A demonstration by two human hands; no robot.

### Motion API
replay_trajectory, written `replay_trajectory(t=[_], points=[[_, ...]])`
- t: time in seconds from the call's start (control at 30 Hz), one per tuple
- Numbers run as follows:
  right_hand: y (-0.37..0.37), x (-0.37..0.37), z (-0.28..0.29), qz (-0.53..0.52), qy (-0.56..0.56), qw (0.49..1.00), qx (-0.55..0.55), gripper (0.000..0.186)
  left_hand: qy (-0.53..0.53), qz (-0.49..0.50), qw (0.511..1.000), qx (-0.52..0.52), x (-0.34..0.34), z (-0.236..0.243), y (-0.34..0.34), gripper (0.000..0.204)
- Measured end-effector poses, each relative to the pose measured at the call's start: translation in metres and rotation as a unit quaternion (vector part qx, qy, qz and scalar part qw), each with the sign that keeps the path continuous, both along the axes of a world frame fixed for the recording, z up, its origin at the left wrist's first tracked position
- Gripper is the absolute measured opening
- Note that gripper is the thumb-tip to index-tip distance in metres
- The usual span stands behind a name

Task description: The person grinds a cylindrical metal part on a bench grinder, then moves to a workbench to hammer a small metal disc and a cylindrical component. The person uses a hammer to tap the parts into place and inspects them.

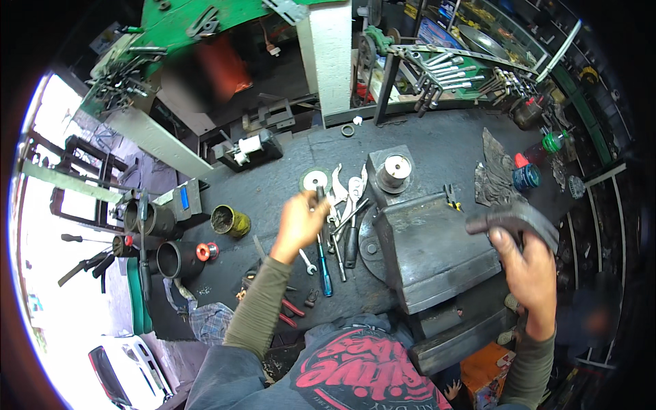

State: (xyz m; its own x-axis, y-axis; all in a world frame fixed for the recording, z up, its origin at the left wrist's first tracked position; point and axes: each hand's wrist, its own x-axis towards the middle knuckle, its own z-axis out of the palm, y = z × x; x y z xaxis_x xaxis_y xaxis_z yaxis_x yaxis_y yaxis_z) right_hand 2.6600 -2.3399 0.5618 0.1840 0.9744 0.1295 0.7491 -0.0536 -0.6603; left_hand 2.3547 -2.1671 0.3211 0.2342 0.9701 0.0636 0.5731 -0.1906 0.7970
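Observation:
Raised at the right, my right hand (529, 277) is closed around a thick, dark curved piece (516, 222), its thumb along the near side. My left hand (299, 225) reaches over a group of tools, its fingers curled around a thin dark piece (320, 194) that I cannot make out clearly. Below those fingers lie a blue-handled screwdriver (325, 277), locking pliers (354, 190) and several wrenches. A large grey bench vise (437, 253) stands between my hands. On its back part sits a round metal piece (395, 171) with a pale top.
Small yellow-and-black pliers (452, 197) lie on the vise's far side. Red-handled pliers (292, 311) are near my left forearm. A yellow can (232, 222) and a dark cylinder (179, 260) stand at left. A crumpled cloth (493, 171) and a blue-green jar (526, 177) are at right.

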Motion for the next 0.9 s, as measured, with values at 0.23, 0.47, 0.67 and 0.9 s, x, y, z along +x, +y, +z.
replay_trajectory(t=[0.23,0.47,0.67,0.9], points=[[-0.048,-0.043,-0.011,0.017,0.044,0.998,-0.046,0.019,0.111,0.016,0.987,-0.119,0.003,-0.051,-0.069,0.046],[-0.072,-0.085,-0.031,0.121,0.064,0.990,-0.019,0.027,0.092,0.038,0.988,-0.122,-0.003,-0.058,-0.079,0.047],[-0.096,-0.136,-0.060,0.156,0.076,0.984,0.037,0.029,-0.070,0.074,0.982,-0.158,-0.003,-0.066,-0.084,0.033],[-0.055,-0.203,-0.164,0.146,0.023,0.988,0.042,0.041,-0.198,0.129,0.944,-0.228,-0.064,-0.064,-0.150,0.034]])
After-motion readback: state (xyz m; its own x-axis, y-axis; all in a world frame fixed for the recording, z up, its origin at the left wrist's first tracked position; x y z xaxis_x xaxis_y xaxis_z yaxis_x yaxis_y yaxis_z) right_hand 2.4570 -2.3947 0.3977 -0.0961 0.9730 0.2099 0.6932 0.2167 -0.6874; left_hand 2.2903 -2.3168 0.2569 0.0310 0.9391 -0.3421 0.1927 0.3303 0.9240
